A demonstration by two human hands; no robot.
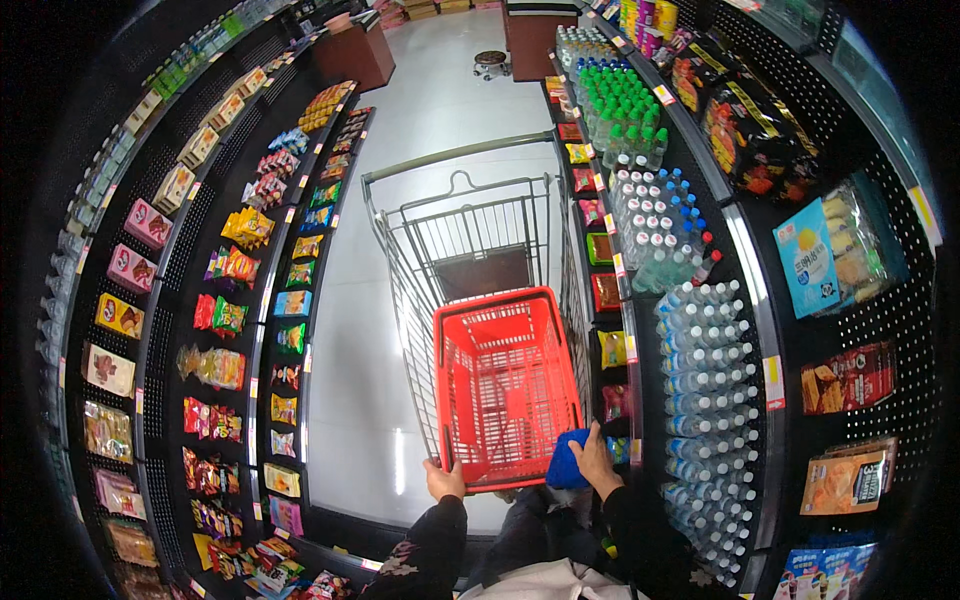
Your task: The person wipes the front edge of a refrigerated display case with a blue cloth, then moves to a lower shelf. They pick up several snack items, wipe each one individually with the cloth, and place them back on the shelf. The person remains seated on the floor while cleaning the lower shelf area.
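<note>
A red plastic shopping basket sits in the near end of a wire shopping cart, and its slotted floor is bare. My left hand grips the basket's near left corner; whether the fingers also take in the cart's wire is hidden. In my right hand is a bunched blue cloth, pressed at the near right corner of the basket. The cart's grey handle is at its far end.
Shelving lines both sides of the aisle floor. On the left are bagged snacks and boxed sweets; close on the right stand bottled drinks and hanging packets. Farther off are a wheeled stool and brown counters.
</note>
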